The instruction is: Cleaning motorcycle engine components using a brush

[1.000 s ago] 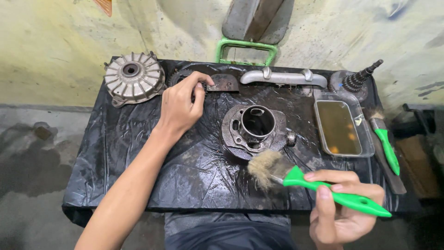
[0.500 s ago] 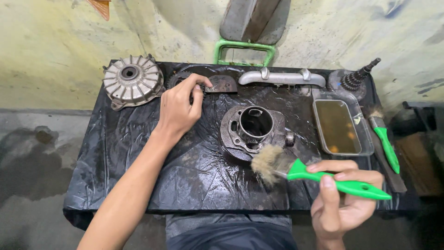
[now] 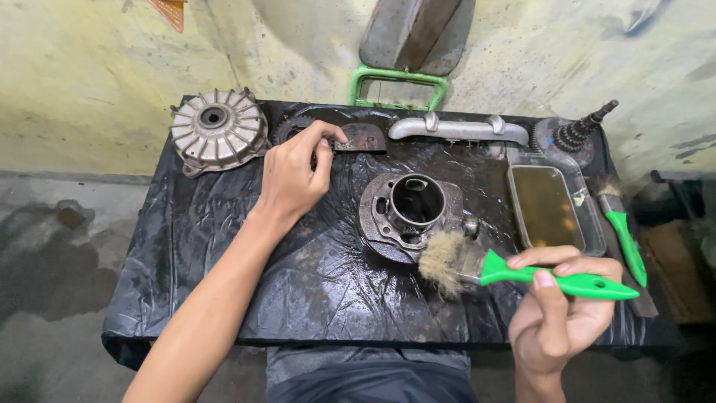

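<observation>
Looking down on a black plastic-covered table (image 3: 224, 246), the right hand (image 3: 556, 313) closes around a green-handled brush (image 3: 522, 272), its bristles touching the grey metal engine cylinder (image 3: 410, 213) at centre. The left hand (image 3: 294, 175) pinches a dark flat metal plate (image 3: 362, 138) near the back edge, fingers curled.

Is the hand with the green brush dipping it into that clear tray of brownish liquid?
No. The right hand holds the green-handled brush with its bristles beside the metal cylinder part, apart from the clear tray.
</observation>
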